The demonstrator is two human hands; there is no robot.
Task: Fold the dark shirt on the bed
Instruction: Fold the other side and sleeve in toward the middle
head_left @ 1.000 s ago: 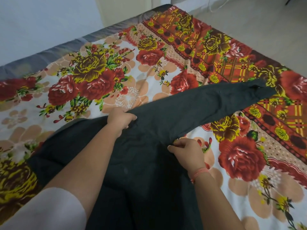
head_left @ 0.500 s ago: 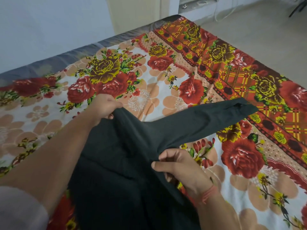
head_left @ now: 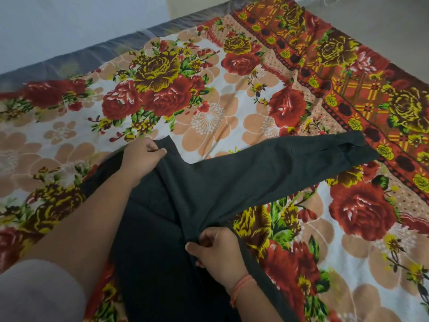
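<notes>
The dark shirt (head_left: 202, 194) lies on the flowered bed sheet (head_left: 209, 108), its body running toward the bottom of the view. One long sleeve stretches flat to the right, its cuff near the sheet's red border. My left hand (head_left: 142, 155) grips the shirt's upper edge at the shoulder. My right hand (head_left: 214, 251) pinches a bunch of fabric at the underarm, where the sleeve meets the body. The shirt's lower part is hidden under my arms and cut off by the frame.
The bed's grey far edge (head_left: 69, 63) runs along a pale wall at the top left. Bare floor (head_left: 383, 24) shows beyond the bed at the top right. Flowered sheet lies open to the left and right of the shirt.
My left hand has carried the shoulder edge up and left across the bed. My right hand has shifted its hold at the underarm. The sleeve now lies flatter and straighter.
</notes>
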